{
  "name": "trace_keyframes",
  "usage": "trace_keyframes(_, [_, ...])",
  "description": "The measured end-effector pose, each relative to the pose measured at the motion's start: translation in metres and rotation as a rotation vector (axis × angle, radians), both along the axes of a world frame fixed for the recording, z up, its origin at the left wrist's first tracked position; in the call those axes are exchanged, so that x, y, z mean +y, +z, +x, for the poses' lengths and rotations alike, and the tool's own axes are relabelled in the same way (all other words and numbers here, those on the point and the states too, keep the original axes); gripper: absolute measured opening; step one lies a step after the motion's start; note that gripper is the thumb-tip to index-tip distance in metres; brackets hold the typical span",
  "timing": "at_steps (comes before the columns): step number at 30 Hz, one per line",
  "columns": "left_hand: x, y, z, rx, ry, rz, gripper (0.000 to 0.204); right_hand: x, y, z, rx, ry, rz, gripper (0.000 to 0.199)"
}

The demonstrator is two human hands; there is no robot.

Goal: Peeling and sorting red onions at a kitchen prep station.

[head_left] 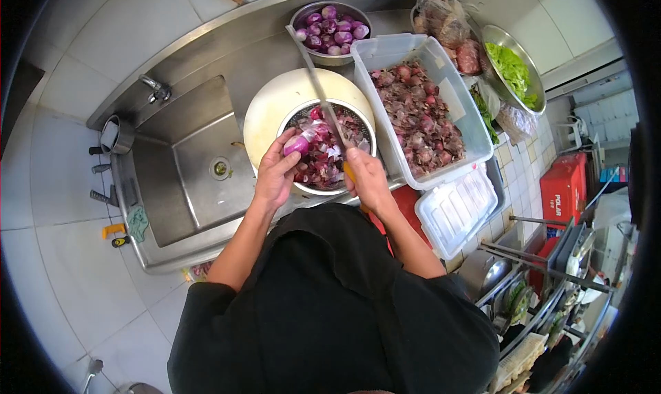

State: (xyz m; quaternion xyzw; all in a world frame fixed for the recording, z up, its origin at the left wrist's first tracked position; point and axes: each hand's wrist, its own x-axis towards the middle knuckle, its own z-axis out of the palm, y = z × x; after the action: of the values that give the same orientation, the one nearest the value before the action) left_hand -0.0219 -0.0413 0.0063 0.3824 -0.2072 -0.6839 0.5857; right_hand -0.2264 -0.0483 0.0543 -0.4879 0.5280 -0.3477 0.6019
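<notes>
My left hand (277,167) is closed round a red onion (297,145), partly peeled, with loose skin at its far side. In my right hand (368,177) is the yellow handle of a long knife (322,94), its blade pointing away from me. Both hands are above a metal colander (283,127) that holds onion skins and pieces. The colander rests on a round, cream cutting board (265,111). Beyond the board, a metal bowl (339,60) is filled with peeled red onions. Unpeeled onions and loose skins lie in a clear plastic bin (451,163) on the right.
To the left is a steel sink (172,194) with a tap (155,89). A clear lid (458,208) leans below the bin. At the far right stand a bowl of lettuce (508,74) and bagged food (444,25). A metal rack (544,270) holds kitchenware.
</notes>
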Motion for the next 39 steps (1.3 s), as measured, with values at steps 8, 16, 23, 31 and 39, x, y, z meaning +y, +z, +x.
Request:
trace_keyframes(8, [0.001,0.003,-0.021,-0.074,0.028,-0.074,0.049,0.007,-0.023,0.021,0.006,0.185,-0.107,0.052])
trace_keyframes(16, [0.008,0.006,-0.015,-0.243,0.004,-0.153,0.061,-0.003,-0.044,0.021,0.065,0.045,-0.16,0.05])
trace_keyframes(23, [0.013,0.008,0.009,0.154,-0.231,-0.1,0.065,-0.013,-0.039,0.005,0.073,0.027,0.037,0.056])
trace_keyframes(31, [0.008,-0.007,0.003,-0.216,-0.086,-0.101,0.065,0.0,-0.013,0.007,0.305,0.174,-0.234,0.062])
trace_keyframes(39, [0.014,0.005,-0.01,-0.599,-0.024,-0.132,0.064,0.01,0.003,0.02,0.464,0.325,-0.219,0.061])
